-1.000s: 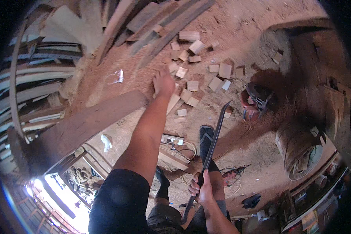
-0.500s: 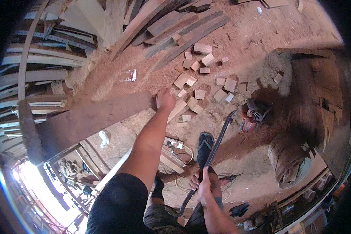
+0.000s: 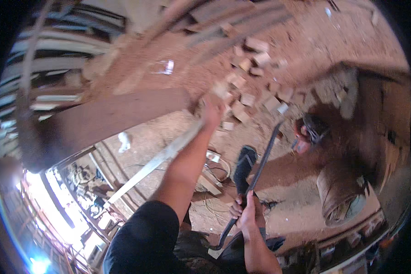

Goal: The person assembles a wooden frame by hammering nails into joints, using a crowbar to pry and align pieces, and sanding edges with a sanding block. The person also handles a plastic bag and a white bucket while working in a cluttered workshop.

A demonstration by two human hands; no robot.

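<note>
My right hand (image 3: pixel 249 211) is closed around a dark metal crowbar (image 3: pixel 264 160), its fingers wrapped about the lower part. The bar slants up and right in front of my leg, its hooked end low near my shorts. Outstretched, my left hand (image 3: pixel 212 109) is just past the end of a thick brown plank (image 3: pixel 118 112), beside a heap of small cut wood blocks (image 3: pixel 247 99). Motion smears its fingers, so whether they grip anything is unclear. A long pale wood strip (image 3: pixel 153 166) runs under my left forearm toward that hand.
Boards (image 3: pixel 55 45) are stacked at the left, more timber at the top. An orange and black power tool (image 3: pixel 308 132) sits on the dusty floor at right, near a barrel-like bundle (image 3: pixel 338 194). A power strip (image 3: pixel 212 156) and cables lie near my sandalled foot (image 3: pixel 245 162).
My left hand has moved right, off the plank's end toward the wood blocks. My right hand keeps hold of the crowbar. The whole view has shifted and turned slightly, with blur.
</note>
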